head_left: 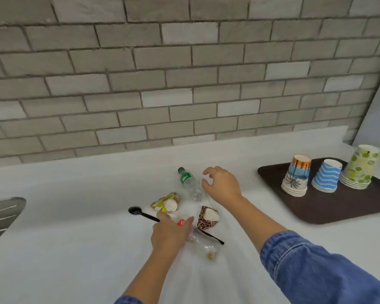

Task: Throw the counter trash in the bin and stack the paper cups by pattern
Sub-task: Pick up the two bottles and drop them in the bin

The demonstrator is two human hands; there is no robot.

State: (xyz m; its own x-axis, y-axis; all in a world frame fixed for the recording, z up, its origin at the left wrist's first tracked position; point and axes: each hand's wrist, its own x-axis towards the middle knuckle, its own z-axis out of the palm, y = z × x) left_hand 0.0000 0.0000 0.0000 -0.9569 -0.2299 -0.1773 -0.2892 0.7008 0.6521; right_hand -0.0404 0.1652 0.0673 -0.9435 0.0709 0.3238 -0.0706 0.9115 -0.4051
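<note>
Left hand (170, 232) lies over the cola bottle (204, 245) at its red-label end. The thumb and fingers curve round it in what looks like a grip, though the back of the hand hides how tight it is. Right hand (222, 185) hovers wide, fingers loosely hooked and holding nothing, just right of the green-label bottle (188, 182).

Both bottles lie on their sides on the white counter (75, 238), mid-scene, among a crushed yellow-green cup (166, 202), a crushed leopard cup (206, 218) and a black spoon (140, 212). The cola bottle's long axis runs from far left to near right. Its base points near right, where a little brown liquid sits, and its neck end is under the hand. The green-label bottle lies roughly parallel, with its green cap pointing far left.

Both are probably light, thin clear plastic: smooth, a bit slippery, and apt to crumple under a hard squeeze. A wrap round the labelled waist or the stiffer neck should hold best. The cola dregs could spill if the cap is off, so that end is best kept up.
</note>
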